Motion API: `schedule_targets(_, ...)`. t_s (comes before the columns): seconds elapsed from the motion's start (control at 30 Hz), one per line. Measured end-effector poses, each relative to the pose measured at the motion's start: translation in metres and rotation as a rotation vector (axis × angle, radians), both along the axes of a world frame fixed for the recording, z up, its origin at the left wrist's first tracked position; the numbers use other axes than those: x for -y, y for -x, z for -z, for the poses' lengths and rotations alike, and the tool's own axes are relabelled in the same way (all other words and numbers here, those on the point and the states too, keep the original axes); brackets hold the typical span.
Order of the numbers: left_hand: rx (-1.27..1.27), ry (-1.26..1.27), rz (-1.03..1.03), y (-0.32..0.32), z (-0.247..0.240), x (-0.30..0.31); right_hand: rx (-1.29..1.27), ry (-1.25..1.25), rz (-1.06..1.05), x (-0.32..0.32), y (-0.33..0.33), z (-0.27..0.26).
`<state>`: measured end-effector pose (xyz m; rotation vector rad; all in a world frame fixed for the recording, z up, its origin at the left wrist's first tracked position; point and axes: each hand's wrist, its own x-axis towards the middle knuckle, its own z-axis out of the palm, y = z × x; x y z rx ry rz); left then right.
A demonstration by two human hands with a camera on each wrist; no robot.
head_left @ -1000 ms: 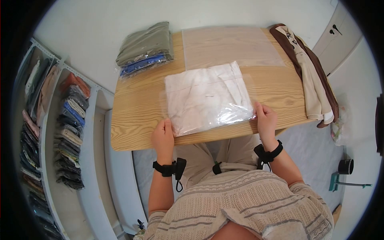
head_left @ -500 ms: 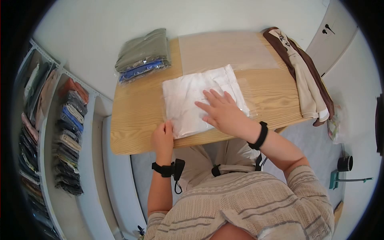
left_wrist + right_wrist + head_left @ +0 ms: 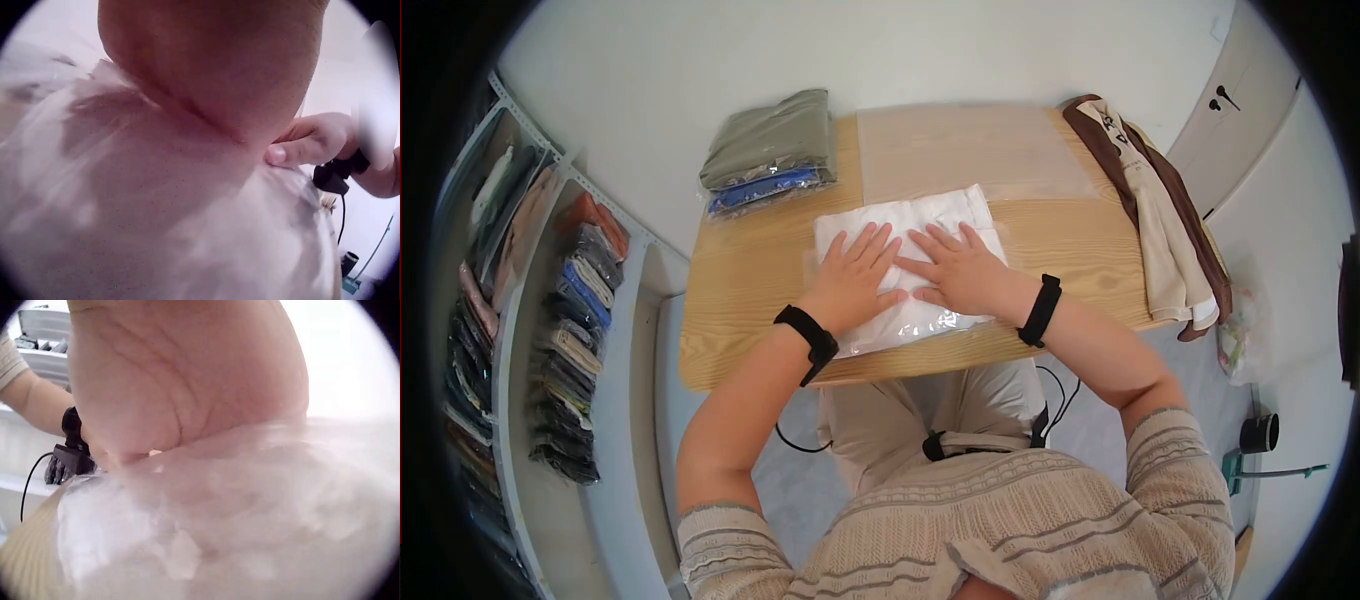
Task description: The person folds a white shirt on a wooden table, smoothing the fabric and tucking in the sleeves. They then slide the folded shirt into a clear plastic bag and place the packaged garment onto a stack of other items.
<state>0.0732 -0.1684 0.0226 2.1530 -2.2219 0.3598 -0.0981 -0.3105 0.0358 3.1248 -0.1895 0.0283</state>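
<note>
A folded white garment in a clear plastic bag (image 3: 945, 208) lies near the front edge of the wooden table (image 3: 740, 290). My left hand (image 3: 855, 280) rests palm down on its left half with fingers spread. On the right half lies my right hand (image 3: 965, 272), also flat, its fingers pointing in toward the left ones. Both wrist views show the palms right against the shiny plastic bag (image 3: 144, 231), which covers most of the lower picture. The printed mark on the bag is hidden under the hands.
Bagged olive and blue clothes (image 3: 770, 140) are stacked at the back left. A flat clear plastic sheet (image 3: 970, 150) lies at the back. A brown and cream garment (image 3: 1150, 200) hangs over the right edge. Shelves (image 3: 625, 330) of bagged clothes stand left.
Both hands held the bag's lower corners at first. The right hand moved onto the bag's middle, then the left let go of its corner and came to lie flat beside it.
</note>
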Motion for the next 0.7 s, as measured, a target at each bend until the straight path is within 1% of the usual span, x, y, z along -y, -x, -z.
schedule_targets(0.03, -0.005, -0.001, 0.002, -0.001, 0.003, 0.002, -0.03, 0.081, -0.02, 0.004, 0.003, -0.002)
schedule_targets(0.13, -0.048, -0.066, -0.012, -0.001, 0.009, 0.004, -0.066, 0.121, -0.055, 0.011, 0.003, 0.003)
schedule_targets(0.27, -0.056, -0.083, -0.031, 0.0, 0.013, 0.005, -0.098, 0.078, -0.065, 0.017, 0.0, 0.008)
schedule_targets(0.43, -0.115, -0.173, -0.048, -0.004, 0.016, 0.009, -0.194, -0.121, -0.06, 0.025, -0.002, 0.008)
schedule_targets(0.5, -0.223, -0.266, -0.07, -0.006, 0.015, 0.011, -0.216, -0.173, -0.067, 0.029, -0.004, 0.009)
schedule_targets(0.53, -0.235, -0.279, -0.069, -0.007, 0.015, 0.012, -0.225, -0.211, -0.071, 0.031, -0.005, 0.01)
schedule_targets(0.7, -0.308, -0.344, -0.073, -0.01, 0.015, 0.014, -0.251, -0.225, -0.078, 0.034, -0.006, 0.013)
